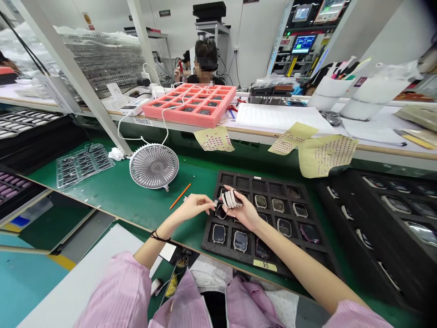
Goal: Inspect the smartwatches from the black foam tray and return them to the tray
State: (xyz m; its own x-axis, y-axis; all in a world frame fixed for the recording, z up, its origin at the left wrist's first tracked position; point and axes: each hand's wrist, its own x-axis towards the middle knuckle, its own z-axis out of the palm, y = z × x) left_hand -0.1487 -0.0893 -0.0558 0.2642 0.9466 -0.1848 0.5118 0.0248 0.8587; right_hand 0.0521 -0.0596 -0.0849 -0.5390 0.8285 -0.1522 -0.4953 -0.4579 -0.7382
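My right hand [248, 214] is wrapped round a small stack of silvery smartwatch cases [231, 199], held above the black foam tray [212, 241]. Close to its left side, my left hand [194, 206] is closed in a pinch. A small pale piece [216, 203] shows at the fingertips; its kind is too small to make out. Beneath the hands, the tray's pockets hold several smartwatches, among them one watch [241, 241] near the front edge and a purple-edged one [309, 233] at the right. My right forearm covers some pockets.
A grey fan [154, 166] and an orange stick [180, 196] are on the green bench, left of my hands. Farther left lies a clear plastic tray [85, 166]. More black trays [375, 228] stand at right. A pink foam tray [218, 119] sits on the shelf; a person is behind it.
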